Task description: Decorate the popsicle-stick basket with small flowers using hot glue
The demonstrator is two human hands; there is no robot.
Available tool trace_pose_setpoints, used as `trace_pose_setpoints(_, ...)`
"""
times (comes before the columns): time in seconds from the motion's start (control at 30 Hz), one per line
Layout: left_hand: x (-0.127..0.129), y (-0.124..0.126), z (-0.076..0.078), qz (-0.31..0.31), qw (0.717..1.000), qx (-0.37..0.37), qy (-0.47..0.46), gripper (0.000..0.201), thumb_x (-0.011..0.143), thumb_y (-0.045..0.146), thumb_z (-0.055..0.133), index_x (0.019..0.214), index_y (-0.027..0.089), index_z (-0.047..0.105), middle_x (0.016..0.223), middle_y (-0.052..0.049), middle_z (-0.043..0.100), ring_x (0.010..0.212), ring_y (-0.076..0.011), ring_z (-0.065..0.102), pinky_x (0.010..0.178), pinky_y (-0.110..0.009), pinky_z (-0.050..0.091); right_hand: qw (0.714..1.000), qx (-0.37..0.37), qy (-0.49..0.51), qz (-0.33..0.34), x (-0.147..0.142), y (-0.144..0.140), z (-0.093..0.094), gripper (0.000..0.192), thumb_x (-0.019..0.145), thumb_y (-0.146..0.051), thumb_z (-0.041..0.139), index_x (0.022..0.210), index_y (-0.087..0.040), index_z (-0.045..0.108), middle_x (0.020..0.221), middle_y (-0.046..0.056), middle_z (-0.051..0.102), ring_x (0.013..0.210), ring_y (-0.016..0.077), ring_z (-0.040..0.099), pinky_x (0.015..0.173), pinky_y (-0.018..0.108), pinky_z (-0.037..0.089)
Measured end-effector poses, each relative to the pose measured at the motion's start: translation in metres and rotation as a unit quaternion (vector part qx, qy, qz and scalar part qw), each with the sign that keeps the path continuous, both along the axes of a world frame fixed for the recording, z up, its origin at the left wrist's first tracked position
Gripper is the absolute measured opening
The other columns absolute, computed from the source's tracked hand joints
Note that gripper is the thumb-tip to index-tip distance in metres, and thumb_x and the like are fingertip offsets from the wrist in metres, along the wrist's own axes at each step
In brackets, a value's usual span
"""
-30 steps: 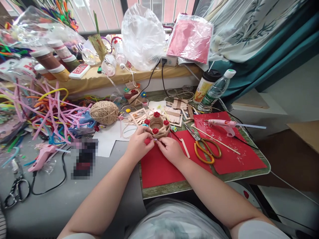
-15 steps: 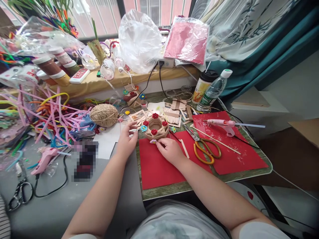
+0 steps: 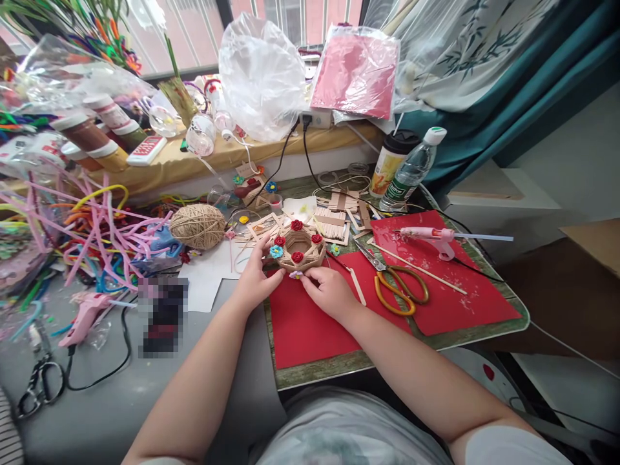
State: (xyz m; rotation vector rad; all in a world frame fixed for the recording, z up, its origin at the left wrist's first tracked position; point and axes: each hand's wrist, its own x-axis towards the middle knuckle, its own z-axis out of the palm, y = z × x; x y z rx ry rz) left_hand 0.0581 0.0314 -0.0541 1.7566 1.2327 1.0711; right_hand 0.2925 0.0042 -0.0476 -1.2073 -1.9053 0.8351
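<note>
An eight-sided bowl of stacked craft sticks sits on the red sheet's back edge, with red roses and a blue flower on its rim. My left hand curls round the bowl's left side, its thumb pointing toward the front. My right hand pinches a small lilac flower against the bowl's front side. Another blue-green flower lies just right of the bowl. A loose craft stick is beside my right hand.
Scissors with orange handles and a pink glue gun lie on red sheets at the right. A ball of twine and tangled pipe cleaners are at the left. A water bottle and cup stand at the back.
My left hand has moved right and closed in on the bowl, its thumb coming near the lilac flower. My right hand keeps its pinch at the bowl's front. The view has shifted slightly.
</note>
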Motion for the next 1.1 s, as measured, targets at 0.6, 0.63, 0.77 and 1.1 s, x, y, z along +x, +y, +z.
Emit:
trace_pose_setpoints(0.6, 0.009, -0.011, 0.008, -0.001, 0.997, 0.010, 0.070, 0.109, 0.083, 0.043, 0.086, 0.169, 0.032, 0.018, 0.174, -0.014, 0.028, 0.155, -0.0361, 0.043, 0.127, -0.054, 0.042, 1.000, -0.022, 0.005, -0.020, 0.001, -0.001, 0.000, 0.023, 0.100, -0.028, 0.063, 0.079, -0.021, 0.070, 0.077, 0.003, 0.071, 0.074, 0.0186, 0.065, 0.068, 0.028, 0.043)
trace_pose_setpoints(0.63, 0.010, -0.011, 0.008, 0.005, 0.997, 0.012, 0.073, 0.108, 0.084, 0.044, 0.085, 0.169, 0.031, 0.019, 0.173, -0.015, 0.029, 0.155, -0.0358, 0.044, 0.126, -0.054, 0.043, 1.000, -0.022, 0.003, -0.019, 0.001, -0.001, 0.000, 0.023, 0.101, -0.028, 0.063, 0.079, -0.022, 0.070, 0.077, 0.003, 0.071, 0.074, 0.0187, 0.065, 0.068, 0.028, 0.043)
trace_pose_setpoints(0.77, 0.013, -0.010, 0.004, 0.021, 0.997, 0.011, 0.070, 0.107, 0.086, 0.045, 0.084, 0.169, 0.029, 0.019, 0.170, -0.018, 0.034, 0.153, -0.0361, 0.046, 0.126, -0.056, 0.043, 1.000, -0.016, 0.003, -0.014, 0.002, -0.002, -0.001, 0.026, 0.103, -0.031, 0.060, 0.080, -0.022, 0.068, 0.076, 0.003, 0.070, 0.074, 0.0195, 0.064, 0.068, 0.029, 0.043)
trace_pose_setpoints(1.1, 0.012, -0.007, 0.003, 0.018, 0.998, 0.017, 0.058, 0.098, 0.083, 0.048, 0.086, 0.164, 0.028, 0.033, 0.170, -0.015, 0.037, 0.155, -0.0369, 0.043, 0.125, -0.055, 0.043, 1.000, -0.020, 0.007, -0.017, 0.001, -0.002, -0.003, 0.029, 0.106, -0.034, 0.056, 0.082, -0.023, 0.067, 0.079, 0.004, 0.071, 0.077, 0.0215, 0.066, 0.071, 0.031, 0.046)
